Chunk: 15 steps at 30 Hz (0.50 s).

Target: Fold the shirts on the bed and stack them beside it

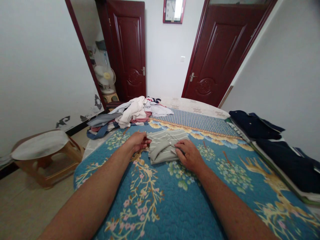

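Note:
A folded grey-green shirt point(165, 145) with pale stripes lies on the blue floral cloth in the middle of the table, its collar facing me. My left hand point(138, 141) is at its left side, fingers curled and closed on the edge. At the right side, my right hand point(189, 155) grips the fabric near the collar between thumb and fingers. The parts of the shirt under my fingertips are hidden.
A loose heap of clothes point(132, 111) lies at the table's far left. Folded dark garments point(257, 125) are stacked along the right edge. The quilted floral cloth point(185, 206) covers the table. A stool point(40, 146) stands on the floor to the left.

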{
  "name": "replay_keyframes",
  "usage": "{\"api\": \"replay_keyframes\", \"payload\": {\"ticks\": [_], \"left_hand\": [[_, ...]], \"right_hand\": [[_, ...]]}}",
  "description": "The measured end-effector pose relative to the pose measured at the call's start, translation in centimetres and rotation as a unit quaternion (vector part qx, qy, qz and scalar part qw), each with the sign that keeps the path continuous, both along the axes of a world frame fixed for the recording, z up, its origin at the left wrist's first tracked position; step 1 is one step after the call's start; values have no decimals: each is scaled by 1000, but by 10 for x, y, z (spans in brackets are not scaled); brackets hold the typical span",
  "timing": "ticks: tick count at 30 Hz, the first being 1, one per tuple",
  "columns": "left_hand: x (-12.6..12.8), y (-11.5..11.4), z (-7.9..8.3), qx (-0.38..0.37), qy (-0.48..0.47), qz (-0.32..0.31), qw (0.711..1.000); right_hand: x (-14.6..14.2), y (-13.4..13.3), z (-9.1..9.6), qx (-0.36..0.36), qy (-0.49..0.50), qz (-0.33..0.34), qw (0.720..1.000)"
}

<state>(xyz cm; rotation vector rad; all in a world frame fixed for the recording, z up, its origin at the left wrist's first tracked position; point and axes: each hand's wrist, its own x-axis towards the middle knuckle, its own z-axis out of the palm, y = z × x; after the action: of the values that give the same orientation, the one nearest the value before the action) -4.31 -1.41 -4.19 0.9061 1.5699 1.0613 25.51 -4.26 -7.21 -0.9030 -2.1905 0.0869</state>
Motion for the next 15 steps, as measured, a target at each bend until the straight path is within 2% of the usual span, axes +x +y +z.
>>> {"api": "replay_keyframes", "payload": {"ticks": [4, 7, 11, 15], "left_hand": [[-2, -6, -1, 15, 54, -9, 998], [-2, -9, 1, 37, 57, -11, 998], [-1, -14, 2, 65, 68, -43, 995], [-2, -12, -3, 49, 106, -40, 992]], "right_hand": [[1, 2, -2, 4, -2, 3, 1000], [2, 2, -2, 6, -5, 1, 1000], [1, 1, -2, 8, -6, -2, 1000], [0, 1, -1, 9, 2, -1, 1000]]}}
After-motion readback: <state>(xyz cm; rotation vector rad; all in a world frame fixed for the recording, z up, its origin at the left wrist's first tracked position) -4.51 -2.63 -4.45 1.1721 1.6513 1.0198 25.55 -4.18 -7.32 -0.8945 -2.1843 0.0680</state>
